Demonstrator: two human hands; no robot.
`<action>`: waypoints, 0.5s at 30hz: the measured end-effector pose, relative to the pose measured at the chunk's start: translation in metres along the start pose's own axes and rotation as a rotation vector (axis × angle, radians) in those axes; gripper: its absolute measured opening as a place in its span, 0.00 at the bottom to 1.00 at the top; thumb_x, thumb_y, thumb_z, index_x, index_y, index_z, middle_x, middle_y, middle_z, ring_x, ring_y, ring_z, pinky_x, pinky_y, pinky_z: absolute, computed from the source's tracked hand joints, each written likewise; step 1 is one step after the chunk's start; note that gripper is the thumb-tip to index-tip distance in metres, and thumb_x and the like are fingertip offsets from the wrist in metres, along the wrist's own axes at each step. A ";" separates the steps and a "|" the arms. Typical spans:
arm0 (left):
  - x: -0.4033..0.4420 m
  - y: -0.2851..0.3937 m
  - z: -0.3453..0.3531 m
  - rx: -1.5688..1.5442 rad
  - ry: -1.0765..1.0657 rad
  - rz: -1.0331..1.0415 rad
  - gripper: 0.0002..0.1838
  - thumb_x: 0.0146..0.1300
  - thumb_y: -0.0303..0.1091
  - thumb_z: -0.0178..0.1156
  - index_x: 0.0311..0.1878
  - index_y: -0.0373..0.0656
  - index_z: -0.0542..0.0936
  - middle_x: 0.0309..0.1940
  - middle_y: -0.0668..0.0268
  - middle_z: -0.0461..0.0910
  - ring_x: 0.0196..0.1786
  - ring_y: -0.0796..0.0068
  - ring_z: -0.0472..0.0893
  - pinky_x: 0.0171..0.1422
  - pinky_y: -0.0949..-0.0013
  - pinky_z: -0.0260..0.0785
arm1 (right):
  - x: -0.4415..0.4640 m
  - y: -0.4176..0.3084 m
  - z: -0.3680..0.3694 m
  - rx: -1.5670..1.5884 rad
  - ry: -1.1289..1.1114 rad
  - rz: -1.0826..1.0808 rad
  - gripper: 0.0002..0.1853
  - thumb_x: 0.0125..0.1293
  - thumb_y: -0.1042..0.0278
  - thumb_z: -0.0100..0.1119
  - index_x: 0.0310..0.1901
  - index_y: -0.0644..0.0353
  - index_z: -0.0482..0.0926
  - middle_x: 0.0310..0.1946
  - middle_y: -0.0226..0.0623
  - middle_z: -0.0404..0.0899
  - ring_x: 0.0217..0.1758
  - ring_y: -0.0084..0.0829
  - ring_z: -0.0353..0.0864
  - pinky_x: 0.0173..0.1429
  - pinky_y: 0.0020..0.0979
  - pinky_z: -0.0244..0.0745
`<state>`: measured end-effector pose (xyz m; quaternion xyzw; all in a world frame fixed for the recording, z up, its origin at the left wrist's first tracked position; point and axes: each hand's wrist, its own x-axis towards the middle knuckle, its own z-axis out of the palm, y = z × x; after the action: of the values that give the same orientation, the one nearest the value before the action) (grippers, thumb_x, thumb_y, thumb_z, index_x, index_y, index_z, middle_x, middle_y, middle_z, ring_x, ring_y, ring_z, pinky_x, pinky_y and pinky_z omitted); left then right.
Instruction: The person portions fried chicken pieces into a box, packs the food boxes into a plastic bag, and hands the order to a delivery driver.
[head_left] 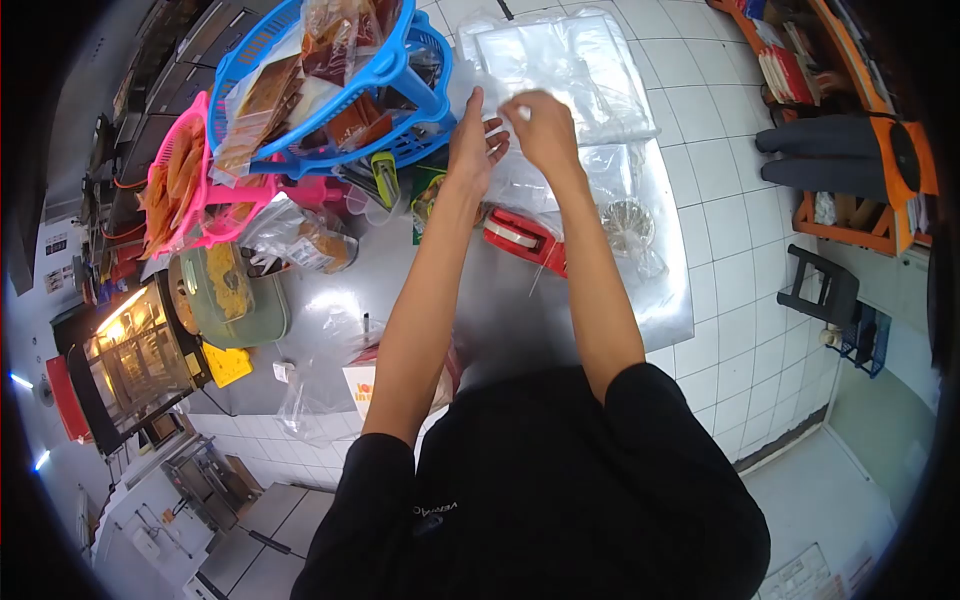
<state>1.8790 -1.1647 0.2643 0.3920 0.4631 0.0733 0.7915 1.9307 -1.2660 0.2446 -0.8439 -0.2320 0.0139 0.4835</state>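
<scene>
Two baskets crowd the left part of the metal surface [385,265], past a lit glass-fronted cabinet [135,360] at far left. Flat packets lie in the pink basket [238,205]; near it sits a green container [270,310] with yellowish food at its top. Just right, the blue basket [428,100] is heaped with clear packets of brown and reddish food, and beside it lies a lime-green-handled tool [386,178]. The left hand [474,150] has its thumb raised and its fingers loosely parted. Near the forearms is a red tape dispenser [527,240]. The right hand [545,132], close to the left, bends its blurred fingers; whether they pinch anything I cannot tell. Beyond and beside both hands lie clear plastic bags [560,60], stacked flat, with a crumpled clear bundle [630,228] right of the dispenser.
</scene>
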 end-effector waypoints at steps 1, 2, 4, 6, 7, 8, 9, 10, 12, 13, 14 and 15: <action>0.010 -0.004 -0.001 -0.002 -0.004 0.000 0.21 0.70 0.44 0.60 0.53 0.34 0.75 0.46 0.60 0.76 0.41 0.74 0.76 0.39 0.72 0.71 | -0.004 -0.001 -0.011 -0.014 -0.105 -0.075 0.11 0.61 0.62 0.62 0.33 0.59 0.88 0.28 0.51 0.83 0.36 0.51 0.84 0.44 0.44 0.78; 0.020 -0.013 -0.005 -0.052 -0.046 0.066 0.19 0.69 0.42 0.62 0.51 0.35 0.75 0.44 0.61 0.77 0.40 0.73 0.76 0.39 0.72 0.71 | -0.001 -0.001 -0.026 -0.015 -0.107 -0.075 0.11 0.61 0.62 0.62 0.33 0.59 0.88 0.28 0.51 0.83 0.36 0.51 0.84 0.44 0.44 0.78; 0.022 -0.024 -0.018 -0.012 -0.117 0.181 0.13 0.65 0.36 0.66 0.45 0.38 0.76 0.37 0.66 0.78 0.38 0.76 0.78 0.38 0.74 0.71 | 0.006 -0.005 -0.052 0.133 -0.641 0.093 0.11 0.59 0.61 0.62 0.32 0.59 0.88 0.28 0.50 0.84 0.37 0.49 0.85 0.45 0.42 0.78; 0.001 -0.039 -0.035 0.092 -0.114 0.148 0.12 0.65 0.35 0.66 0.43 0.39 0.76 0.36 0.67 0.79 0.37 0.78 0.78 0.38 0.74 0.71 | 0.038 -0.008 -0.040 0.050 -0.304 0.349 0.14 0.56 0.57 0.64 0.30 0.60 0.87 0.28 0.47 0.85 0.38 0.45 0.86 0.47 0.40 0.79; -0.013 -0.046 -0.043 0.195 -0.120 0.113 0.10 0.65 0.34 0.66 0.41 0.41 0.76 0.35 0.68 0.79 0.36 0.80 0.78 0.37 0.74 0.71 | 0.057 0.012 -0.012 0.010 -0.119 0.153 0.18 0.57 0.52 0.65 0.33 0.62 0.86 0.31 0.47 0.86 0.42 0.45 0.86 0.49 0.40 0.79; -0.028 -0.050 -0.045 0.206 -0.114 0.117 0.10 0.65 0.34 0.66 0.41 0.41 0.76 0.35 0.68 0.79 0.36 0.80 0.78 0.37 0.74 0.71 | 0.075 0.034 0.029 0.094 -0.102 0.161 0.21 0.55 0.48 0.68 0.36 0.62 0.86 0.35 0.48 0.86 0.45 0.47 0.86 0.52 0.40 0.79; -0.044 -0.053 -0.043 0.269 -0.062 0.101 0.09 0.65 0.34 0.66 0.42 0.42 0.77 0.33 0.69 0.79 0.34 0.81 0.77 0.36 0.74 0.70 | 0.085 0.021 0.047 -0.019 -0.199 0.227 0.23 0.53 0.47 0.71 0.39 0.61 0.86 0.39 0.49 0.86 0.46 0.48 0.85 0.52 0.42 0.79; -0.056 -0.054 -0.042 0.329 -0.010 0.085 0.08 0.65 0.34 0.66 0.42 0.43 0.77 0.32 0.71 0.79 0.32 0.83 0.76 0.35 0.74 0.69 | 0.087 0.021 0.066 -0.100 -0.191 0.187 0.22 0.54 0.47 0.71 0.38 0.61 0.86 0.38 0.49 0.86 0.45 0.50 0.85 0.52 0.43 0.79; -0.069 -0.054 -0.044 0.356 0.014 0.209 0.09 0.66 0.35 0.66 0.43 0.43 0.78 0.31 0.73 0.78 0.29 0.84 0.75 0.32 0.76 0.67 | 0.083 0.023 0.077 -0.180 -0.184 0.141 0.21 0.55 0.47 0.70 0.38 0.60 0.86 0.37 0.50 0.86 0.45 0.51 0.85 0.52 0.44 0.78; -0.070 -0.052 -0.045 0.376 0.034 0.330 0.09 0.66 0.36 0.66 0.44 0.44 0.78 0.29 0.75 0.77 0.27 0.85 0.73 0.29 0.77 0.64 | 0.077 0.022 0.068 -0.083 -0.163 0.167 0.19 0.58 0.49 0.68 0.37 0.59 0.86 0.35 0.51 0.85 0.44 0.53 0.84 0.52 0.45 0.78; -0.064 -0.049 -0.046 0.366 0.042 0.337 0.09 0.66 0.36 0.66 0.44 0.44 0.78 0.29 0.75 0.77 0.27 0.85 0.73 0.29 0.77 0.64 | 0.074 0.020 0.061 0.013 -0.147 0.186 0.17 0.61 0.50 0.66 0.36 0.58 0.87 0.34 0.52 0.85 0.43 0.54 0.84 0.51 0.46 0.78; -0.060 -0.049 -0.049 0.288 0.020 0.405 0.11 0.66 0.37 0.65 0.45 0.43 0.78 0.30 0.75 0.77 0.26 0.86 0.72 0.28 0.78 0.61 | 0.068 0.017 0.057 0.011 -0.165 0.181 0.17 0.61 0.50 0.66 0.36 0.58 0.87 0.34 0.52 0.85 0.43 0.54 0.84 0.51 0.46 0.78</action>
<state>1.7942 -1.1995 0.2586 0.5848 0.3886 0.1677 0.6920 1.9833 -1.1997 0.2144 -0.8548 -0.1939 0.1282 0.4640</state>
